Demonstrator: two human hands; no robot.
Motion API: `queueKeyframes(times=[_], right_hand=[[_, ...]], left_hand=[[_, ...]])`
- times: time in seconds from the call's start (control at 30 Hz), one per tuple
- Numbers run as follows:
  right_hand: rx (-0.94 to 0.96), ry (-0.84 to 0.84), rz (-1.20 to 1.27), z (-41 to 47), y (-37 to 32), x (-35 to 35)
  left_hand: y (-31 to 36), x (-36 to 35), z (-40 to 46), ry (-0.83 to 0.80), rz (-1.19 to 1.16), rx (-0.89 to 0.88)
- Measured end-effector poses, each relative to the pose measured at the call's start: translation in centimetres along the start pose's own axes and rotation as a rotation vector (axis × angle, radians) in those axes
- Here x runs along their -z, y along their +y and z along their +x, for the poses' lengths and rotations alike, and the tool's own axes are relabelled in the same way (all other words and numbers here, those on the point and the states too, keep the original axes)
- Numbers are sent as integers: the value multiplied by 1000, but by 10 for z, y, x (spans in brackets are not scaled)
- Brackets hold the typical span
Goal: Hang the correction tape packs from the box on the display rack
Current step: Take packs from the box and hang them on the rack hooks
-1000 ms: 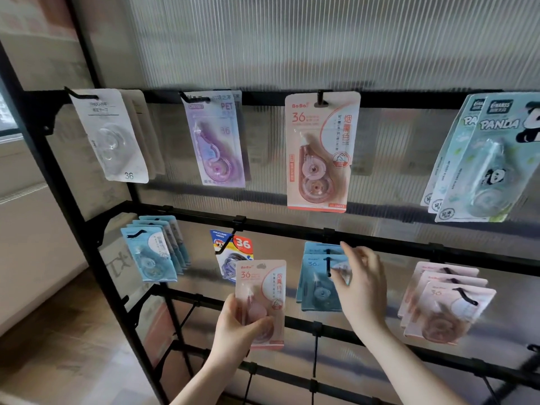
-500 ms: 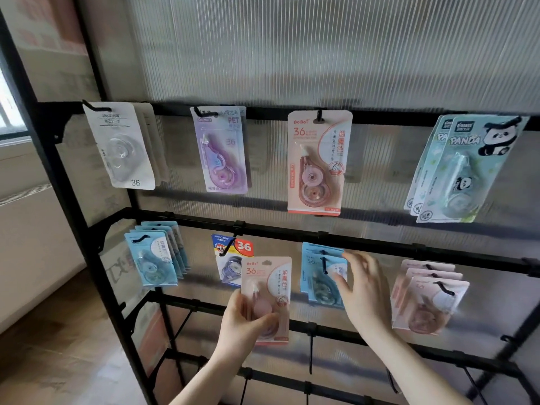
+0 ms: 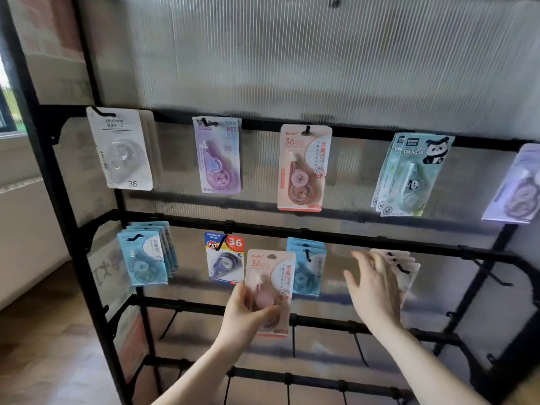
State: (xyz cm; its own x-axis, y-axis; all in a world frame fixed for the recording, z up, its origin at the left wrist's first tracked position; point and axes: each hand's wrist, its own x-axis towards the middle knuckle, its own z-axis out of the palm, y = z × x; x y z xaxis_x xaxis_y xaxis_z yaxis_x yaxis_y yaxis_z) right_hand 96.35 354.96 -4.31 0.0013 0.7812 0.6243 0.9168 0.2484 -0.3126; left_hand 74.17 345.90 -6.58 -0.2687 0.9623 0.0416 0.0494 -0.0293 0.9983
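Ribbed translucent wall panel (image 3: 292,54), wooden floor (image 3: 43,346)

held pack (image 3: 270,290) before rack (image 3: 350,247) | right hand (image 3: 375,290) rightward, perhaps touching packs (image 3: 407,266)

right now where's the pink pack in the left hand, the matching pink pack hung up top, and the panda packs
pink pack in the left hand (image 3: 271,276): head view, upper card face
hung pink pack (image 3: 304,168): head view, middle of the blister
panda packs (image 3: 415,173): head view, front pack's face
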Motion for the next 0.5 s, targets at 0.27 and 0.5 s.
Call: queueKeyframes(times=[0.27, 0.5], right_hand=[[-93, -74, -117, -18, 28, 47], [-143, -102, -173, -29, 82, 71]], left_hand=[[15, -30, -16, -67, 0, -32], [18, -76, -27, -124, -36, -47]])
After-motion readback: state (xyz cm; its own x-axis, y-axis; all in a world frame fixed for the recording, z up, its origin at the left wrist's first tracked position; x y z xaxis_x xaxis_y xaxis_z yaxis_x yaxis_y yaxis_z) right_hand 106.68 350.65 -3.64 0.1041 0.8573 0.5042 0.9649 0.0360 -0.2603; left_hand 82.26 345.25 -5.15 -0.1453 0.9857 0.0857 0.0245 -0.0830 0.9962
